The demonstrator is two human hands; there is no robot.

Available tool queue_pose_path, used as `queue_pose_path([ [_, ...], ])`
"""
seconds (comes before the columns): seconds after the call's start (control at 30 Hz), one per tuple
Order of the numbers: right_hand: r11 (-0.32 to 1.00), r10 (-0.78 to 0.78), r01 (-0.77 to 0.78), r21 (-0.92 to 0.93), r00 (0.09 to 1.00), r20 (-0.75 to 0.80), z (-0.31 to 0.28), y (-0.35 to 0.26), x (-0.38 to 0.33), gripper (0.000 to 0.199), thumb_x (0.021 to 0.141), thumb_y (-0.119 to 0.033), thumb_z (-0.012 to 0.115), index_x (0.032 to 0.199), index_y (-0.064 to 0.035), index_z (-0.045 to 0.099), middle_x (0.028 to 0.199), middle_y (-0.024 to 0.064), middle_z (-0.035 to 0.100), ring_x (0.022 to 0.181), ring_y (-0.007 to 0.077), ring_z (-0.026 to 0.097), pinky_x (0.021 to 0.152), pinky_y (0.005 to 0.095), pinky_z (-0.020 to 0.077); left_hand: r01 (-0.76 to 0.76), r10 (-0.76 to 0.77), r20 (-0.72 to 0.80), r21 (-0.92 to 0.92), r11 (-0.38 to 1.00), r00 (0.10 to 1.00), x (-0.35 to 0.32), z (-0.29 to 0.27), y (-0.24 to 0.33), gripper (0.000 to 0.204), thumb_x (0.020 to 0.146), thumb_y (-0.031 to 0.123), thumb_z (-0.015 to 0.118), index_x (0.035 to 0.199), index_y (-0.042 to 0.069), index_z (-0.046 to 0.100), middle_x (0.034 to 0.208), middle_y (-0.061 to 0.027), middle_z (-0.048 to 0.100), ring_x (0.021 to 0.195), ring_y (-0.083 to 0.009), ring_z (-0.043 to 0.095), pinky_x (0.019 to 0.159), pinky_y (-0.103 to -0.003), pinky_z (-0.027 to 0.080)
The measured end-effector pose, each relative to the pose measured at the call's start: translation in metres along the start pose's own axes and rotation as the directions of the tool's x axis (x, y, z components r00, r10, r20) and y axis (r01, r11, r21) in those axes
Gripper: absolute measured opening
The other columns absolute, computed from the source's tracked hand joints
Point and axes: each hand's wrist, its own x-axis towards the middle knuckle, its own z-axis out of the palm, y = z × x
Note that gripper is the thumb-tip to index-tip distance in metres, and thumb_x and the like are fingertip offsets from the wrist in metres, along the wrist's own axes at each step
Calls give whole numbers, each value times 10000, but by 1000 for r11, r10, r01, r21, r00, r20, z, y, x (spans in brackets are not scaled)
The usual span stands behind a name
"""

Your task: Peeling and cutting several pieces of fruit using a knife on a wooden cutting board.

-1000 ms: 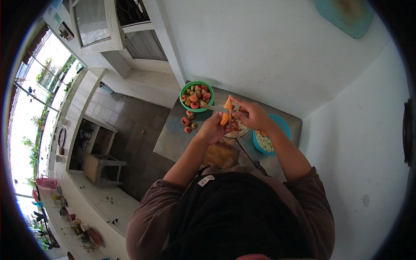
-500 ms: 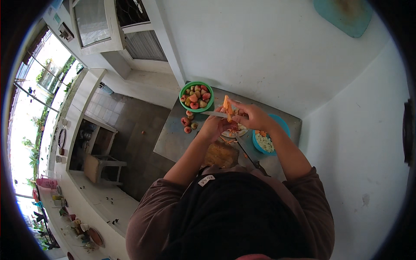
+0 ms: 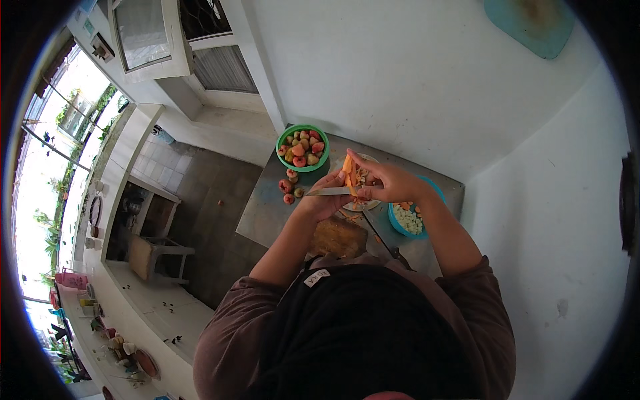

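Note:
My left hand (image 3: 323, 204) is closed on a peeled orange carrot (image 3: 347, 165), held upright over the table. My right hand (image 3: 392, 181) is closed too, its fingertips beside the carrot. A knife (image 3: 328, 191) points left across the carrot's lower part, in front of my left palm. Its handle is hidden, apparently within my right hand. Below the hands lies a pale plate (image 3: 371, 204) with orange and reddish scraps, partly covered by them. Near my right forearm stands a blue bowl (image 3: 439, 189) of diced whitish pieces and some orange ones.
A green basket (image 3: 309, 169) of reddish fruit stands at the table's far left, several loose fruits (image 3: 288, 189) beside it. Closer to me lie a wooden chopping board (image 3: 340, 238) and a second knife with a dark handle (image 3: 399, 255). White walls bound the table behind and right.
The knife has come down along the carrot, toward me. My left hand has shifted up around the carrot, and my right fingers have moved slightly.

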Motion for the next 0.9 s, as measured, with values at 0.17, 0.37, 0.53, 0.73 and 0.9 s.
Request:
queue_pose_path([
  [0.17, 998, -61, 61, 15, 998, -7, 1, 3, -1, 815, 821, -247, 610, 1422, -186, 64, 710, 54, 598, 601, 108, 453, 635, 232, 389, 10, -10, 13, -48, 999, 1000, 1, 2, -2, 342, 931, 257, 434, 1189, 34, 417, 1064, -89, 552, 915, -180, 594, 787, -306, 519],
  [0.37, 993, 15, -11, -118, 999, 37, -4, 3, -1, 801, 829, -291, 607, 1422, -172, 81, 764, 69, 602, 675, 133, 530, 695, 271, 424, 16, -19, -48, -53, 998, 999, 2, 3, -4, 335, 926, 246, 448, 1191, 42, 424, 1062, -83, 549, 891, -170, 593, 761, -291, 527],
  [0.53, 984, -88, 78, -158, 995, -57, -2, 10, 1, 713, 840, -265, 590, 1410, -211, 165, 832, 107, 630, 666, 154, 525, 676, 296, 428, 23, -22, -43, 5, 1000, 999, 2, 2, -6, 368, 922, 194, 443, 1267, 93, 366, 1107, -66, 535, 952, -177, 583, 818, -312, 507],
  [0.73, 981, -57, 39, -191, 994, -93, 0, 6, 0, 646, 845, -227, 585, 1390, -235, 237, 962, 132, 638, 755, 165, 591, 720, 301, 452, 20, -20, -47, -10, 1000, 999, -1, 8, -5, 371, 876, 52, 424, 1244, 66, 380, 1106, -91, 534, 944, -195, 586, 792, -308, 519],
  [0.9, 981, -181, 171, -95, 976, -118, 3, 21, 2, 629, 850, -231, 579, 1385, -242, 248, 934, 114, 642, 750, 158, 600, 713, 283, 454, -4, 8, 42, -103, 995, 999, 1, 0, -13, 337, 903, 82, 399, 1239, 66, 378, 1114, -96, 527, 954, -185, 578, 791, -303, 514],
])
